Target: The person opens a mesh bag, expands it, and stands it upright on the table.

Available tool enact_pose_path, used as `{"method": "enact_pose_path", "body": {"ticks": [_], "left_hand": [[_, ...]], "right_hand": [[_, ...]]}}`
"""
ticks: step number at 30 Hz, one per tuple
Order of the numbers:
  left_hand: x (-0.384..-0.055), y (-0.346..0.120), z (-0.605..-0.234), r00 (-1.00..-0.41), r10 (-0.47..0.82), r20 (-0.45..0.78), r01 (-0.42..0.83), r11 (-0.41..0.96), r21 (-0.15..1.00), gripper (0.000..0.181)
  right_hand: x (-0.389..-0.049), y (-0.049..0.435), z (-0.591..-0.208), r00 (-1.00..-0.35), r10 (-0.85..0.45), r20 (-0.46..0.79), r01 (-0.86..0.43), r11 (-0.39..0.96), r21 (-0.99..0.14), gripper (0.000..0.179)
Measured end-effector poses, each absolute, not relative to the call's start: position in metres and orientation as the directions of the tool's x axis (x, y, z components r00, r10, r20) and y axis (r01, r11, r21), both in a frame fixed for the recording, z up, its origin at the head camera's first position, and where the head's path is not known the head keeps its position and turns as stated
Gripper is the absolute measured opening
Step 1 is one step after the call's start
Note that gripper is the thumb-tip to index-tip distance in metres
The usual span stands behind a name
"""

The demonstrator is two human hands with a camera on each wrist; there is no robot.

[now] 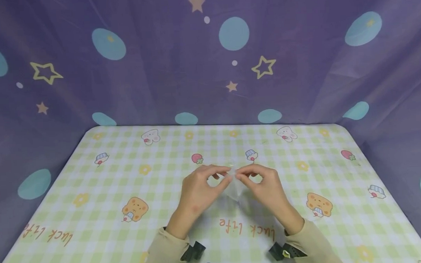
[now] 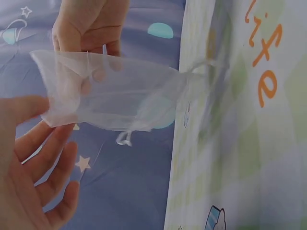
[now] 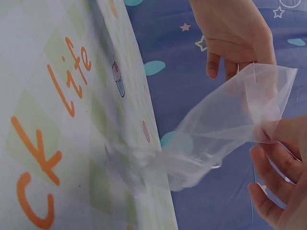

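Note:
A sheer white drawstring pouch (image 1: 235,189) hangs between the two hands above the tablecloth. My left hand (image 1: 199,189) pinches one upper corner of it between thumb and fingertips. At the opposite corner, my right hand (image 1: 268,185) pinches the edge in the same way. The left wrist view shows the thin mesh pouch (image 2: 120,93) stretched out, with the right hand's fingers visible through it. A small knotted string loop (image 2: 124,139) sticks out from its side. Loose cord ends trail blurred toward the table in both wrist views.
A green-and-white checked tablecloth (image 1: 171,214) printed with flowers, cakes, strawberries and orange lettering covers the table. A purple curtain (image 1: 180,63) with stars and teal ovals hangs behind and beside it. Dark straps (image 1: 193,251) with small devices sit at both wrists, over beige sleeves (image 1: 166,251).

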State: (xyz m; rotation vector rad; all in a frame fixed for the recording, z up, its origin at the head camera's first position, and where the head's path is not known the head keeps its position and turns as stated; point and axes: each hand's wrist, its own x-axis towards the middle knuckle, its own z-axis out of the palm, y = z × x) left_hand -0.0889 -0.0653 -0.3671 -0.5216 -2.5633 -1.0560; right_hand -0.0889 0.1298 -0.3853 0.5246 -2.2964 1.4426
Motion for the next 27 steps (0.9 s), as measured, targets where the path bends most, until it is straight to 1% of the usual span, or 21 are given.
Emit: {"method": "enact_pose_path", "body": {"ticks": [4,8,13,17,20,23,27], "left_hand": [[-0.0882,-0.0647,-0.3671,-0.875,0.168,0.454,0.433,0.692,0.577,0.008],[-0.0901,-0.0656,-0.3689,-0.861,0.126,0.493,0.429,0.701,0.57,0.006],[-0.0916,-0.0662,-0.3707,-0.85,0.147,0.506,0.453,0.695,0.559,0.012],[-0.0908,-0.0651,-0.3699,-0.858,0.187,0.478,0.462,0.687,0.561,0.015],[-0.0898,-0.0646,-0.3696,-0.867,0.222,0.446,0.465,0.68,0.566,0.02],[-0.0891,-0.0641,-0.3706,-0.87,0.231,0.435,0.462,0.687,0.561,0.017],[-0.0899,-0.064,-0.3718,-0.859,0.184,0.477,0.449,0.717,0.533,0.007]], "right_hand": [[-0.0887,0.13,-0.3848,-0.865,-0.136,0.483,-0.494,0.401,-0.771,0.011],[-0.0877,0.1295,-0.3822,-0.873,-0.152,0.464,-0.484,0.401,-0.778,0.011],[-0.0874,0.1291,-0.3808,-0.861,-0.152,0.485,-0.502,0.4,-0.766,0.007],[-0.0877,0.1294,-0.3799,-0.848,-0.128,0.515,-0.517,0.414,-0.749,0.01],[-0.0877,0.1294,-0.3794,-0.85,-0.11,0.515,-0.508,0.428,-0.747,0.012],[-0.0878,0.1295,-0.3804,-0.852,-0.103,0.513,-0.501,0.444,-0.743,0.013],[-0.0876,0.1301,-0.3825,-0.85,-0.113,0.515,-0.505,0.456,-0.733,0.012]]}}
